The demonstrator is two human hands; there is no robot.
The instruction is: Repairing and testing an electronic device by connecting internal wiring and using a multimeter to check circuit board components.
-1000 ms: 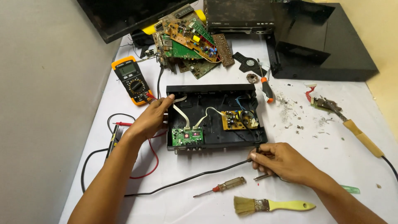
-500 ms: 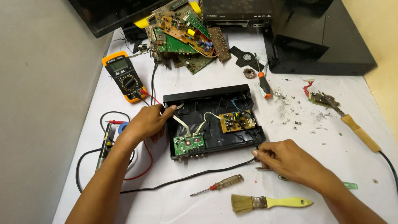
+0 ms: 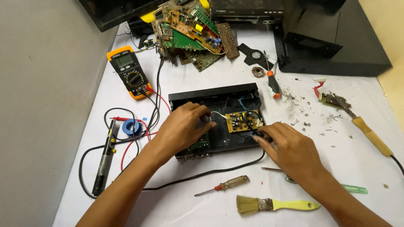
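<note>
I am working over a white bench [image 3: 202, 201], and the biggest thing on it is sitting at the far right corner: a black housing [image 3: 336, 46] lying well apart from my hands. Beside it, toward the far middle, a heap of circuit boards [image 3: 189, 29] is piling green and brown against one another. In the centre the open black device case [image 3: 219, 101] is lying flat, and both my hands are reaching into it. My left hand [image 3: 181, 126] is curling over the case's left half, its grip narrow, fingertips pinching at a white wire near a green board [image 3: 198, 146] (what exactly is between the fingers I cannot tell). My right hand [image 3: 290, 149] is resting at the case's near right edge, its grip closing narrowly on a black cable [image 3: 202, 173] just beside the small yellow board [image 3: 242, 121]; the cable is trailing off along the bench toward me and to the left.

An orange multimeter [image 3: 128, 71] is lying to the far left of the case, its red and black leads looping down past a blue roll of tape [image 3: 131, 127]. A soldering iron with a tan handle [image 3: 370, 136] is lying at the right, among scattered bits of debris. Near me a yellow-handled brush [image 3: 273, 205] is lying flat, and just beyond it a screwdriver with a brown handle [image 3: 227, 184]. Another screwdriver, orange and black [image 3: 272, 84], is lying just past the case's far right corner.
</note>
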